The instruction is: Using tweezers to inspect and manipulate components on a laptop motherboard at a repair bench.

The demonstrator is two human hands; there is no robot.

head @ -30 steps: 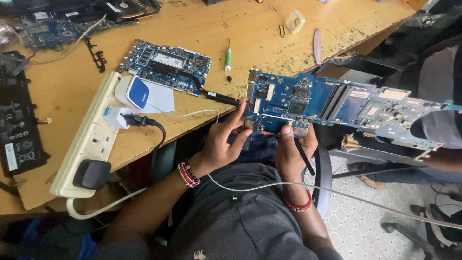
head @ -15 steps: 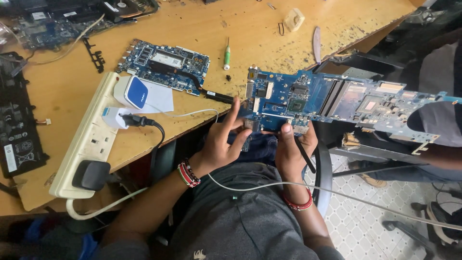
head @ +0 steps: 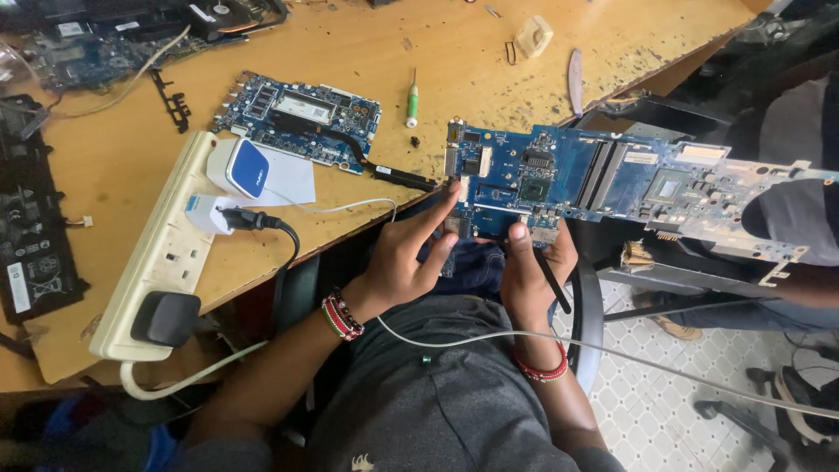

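A long blue circuit board is held in the air past the edge of the wooden workbench. My left hand touches its left end, index finger stretched up to the board's edge. My right hand grips the board's lower edge with the thumb on top, and a thin black tool sticks down from that hand. Both wrists wear beaded bracelets.
A second blue circuit board lies on the bench beside a green-handled screwdriver. A white power strip with plugs and a blue-white adapter sits left. A black battery lies at far left. Another person sits at the right.
The held board has shifted slightly right and tilted, its right end lower. My hands keep the same grip.
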